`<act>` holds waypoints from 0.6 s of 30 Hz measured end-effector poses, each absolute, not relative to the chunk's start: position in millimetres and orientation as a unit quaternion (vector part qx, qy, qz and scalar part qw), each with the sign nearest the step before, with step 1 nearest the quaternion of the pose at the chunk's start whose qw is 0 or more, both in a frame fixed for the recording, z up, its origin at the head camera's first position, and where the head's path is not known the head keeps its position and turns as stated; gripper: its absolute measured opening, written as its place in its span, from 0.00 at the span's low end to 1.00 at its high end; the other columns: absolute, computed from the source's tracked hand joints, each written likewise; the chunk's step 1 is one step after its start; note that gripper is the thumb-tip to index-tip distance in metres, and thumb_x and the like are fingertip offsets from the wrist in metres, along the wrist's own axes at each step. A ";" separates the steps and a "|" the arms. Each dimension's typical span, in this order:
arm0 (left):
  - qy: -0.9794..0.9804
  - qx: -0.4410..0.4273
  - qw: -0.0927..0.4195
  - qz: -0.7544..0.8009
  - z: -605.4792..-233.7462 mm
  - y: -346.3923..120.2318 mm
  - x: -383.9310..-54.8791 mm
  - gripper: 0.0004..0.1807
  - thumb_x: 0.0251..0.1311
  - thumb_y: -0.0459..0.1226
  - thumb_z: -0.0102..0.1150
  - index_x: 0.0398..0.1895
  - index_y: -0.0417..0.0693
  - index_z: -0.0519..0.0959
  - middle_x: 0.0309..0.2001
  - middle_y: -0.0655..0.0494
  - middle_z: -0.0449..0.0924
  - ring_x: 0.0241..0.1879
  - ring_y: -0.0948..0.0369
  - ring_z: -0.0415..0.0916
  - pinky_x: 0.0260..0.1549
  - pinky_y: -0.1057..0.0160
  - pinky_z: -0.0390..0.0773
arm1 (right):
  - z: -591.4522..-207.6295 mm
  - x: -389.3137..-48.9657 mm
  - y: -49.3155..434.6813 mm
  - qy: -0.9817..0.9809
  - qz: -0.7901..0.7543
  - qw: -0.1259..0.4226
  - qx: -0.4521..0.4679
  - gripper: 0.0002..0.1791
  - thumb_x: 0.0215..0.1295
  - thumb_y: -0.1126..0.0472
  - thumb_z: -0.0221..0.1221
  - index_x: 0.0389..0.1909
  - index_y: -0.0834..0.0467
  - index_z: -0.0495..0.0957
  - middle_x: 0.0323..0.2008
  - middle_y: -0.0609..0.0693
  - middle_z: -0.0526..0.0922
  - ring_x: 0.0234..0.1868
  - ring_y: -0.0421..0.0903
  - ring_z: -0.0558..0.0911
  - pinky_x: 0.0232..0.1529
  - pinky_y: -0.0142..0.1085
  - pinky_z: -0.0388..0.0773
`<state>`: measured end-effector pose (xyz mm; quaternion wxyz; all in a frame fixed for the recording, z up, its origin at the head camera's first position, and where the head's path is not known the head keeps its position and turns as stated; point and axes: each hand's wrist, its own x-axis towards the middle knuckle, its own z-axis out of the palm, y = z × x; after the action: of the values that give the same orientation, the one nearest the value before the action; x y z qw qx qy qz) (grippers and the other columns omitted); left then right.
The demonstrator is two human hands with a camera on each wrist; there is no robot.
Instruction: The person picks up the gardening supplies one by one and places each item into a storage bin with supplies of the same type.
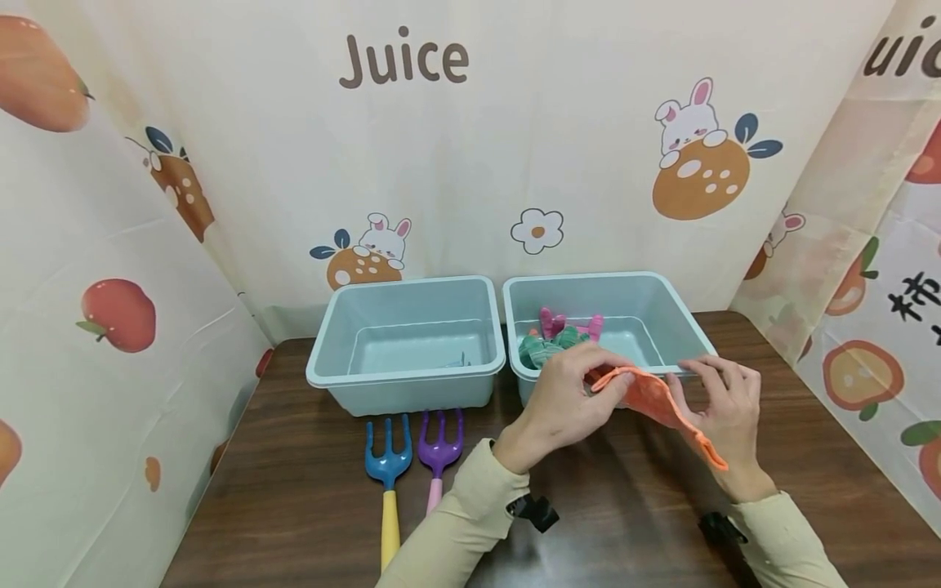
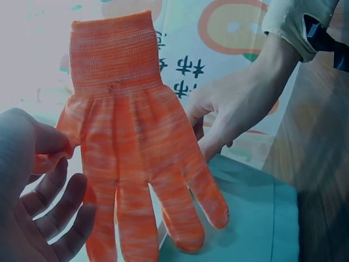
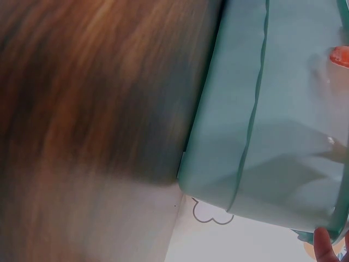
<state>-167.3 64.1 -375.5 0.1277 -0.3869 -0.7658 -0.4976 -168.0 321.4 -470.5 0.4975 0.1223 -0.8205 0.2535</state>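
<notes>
An orange knitted glove (image 2: 128,125) hangs with its ribbed cuff at the top in the left wrist view. My left hand (image 2: 38,191) pinches it by its thumb; the other left fingers are loosely bent. In the head view my right hand (image 1: 724,404) is beside the glove's other side, thumb and fingers apart. Whether it touches the glove cannot be told. Both hands are over the front rim of the right light-blue bin (image 1: 662,286). Inside that bin lie a striped green cloth item (image 1: 540,351) and a pink item (image 1: 551,322), partly hidden by my left hand.
A second light-blue bin (image 1: 412,380) stands to the left. In front of it lie a blue toy fork (image 1: 388,465) with a yellow handle and a purple one (image 1: 439,453) with a pink handle. A printed curtain (image 1: 470,163) backs the brown table (image 1: 294,490).
</notes>
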 end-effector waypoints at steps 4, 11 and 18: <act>-0.761 -0.383 0.133 -0.506 -373.4 65.2 -168.0 0.09 0.72 0.37 0.65 0.49 0.45 0.89 0.45 0.54 0.88 0.40 0.68 0.77 0.37 0.79 0.79 | -469.5 -166.9 320.7 -0.824 0.258 0.491 0.116 0.37 0.75 0.34 0.56 0.43 0.69 0.84 0.45 0.70 0.81 0.47 0.70 0.69 0.58 0.36 0.53; -0.751 -0.378 0.142 -0.522 -373.0 69.4 -170.0 0.09 0.72 0.37 0.65 0.48 0.44 0.89 0.43 0.52 0.88 0.38 0.69 0.77 0.35 0.78 0.78 | -468.5 -162.0 322.4 -0.840 0.259 0.463 0.113 0.45 0.72 0.26 0.53 0.46 0.69 0.83 0.49 0.70 0.79 0.50 0.68 0.68 0.56 0.39 0.54; -0.746 -0.368 0.143 -0.537 -370.9 70.2 -172.0 0.09 0.72 0.36 0.65 0.50 0.43 0.89 0.43 0.51 0.90 0.38 0.67 0.80 0.35 0.78 0.81 | -471.0 -162.9 323.8 -0.838 0.266 0.461 0.119 0.49 0.68 0.22 0.50 0.46 0.69 0.83 0.48 0.70 0.79 0.50 0.68 0.68 0.57 0.44 0.55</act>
<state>-172.0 70.2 -370.9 0.1426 -0.3677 -0.7460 -0.5366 -162.9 323.8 -471.0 0.4606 0.1188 -0.8383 0.2664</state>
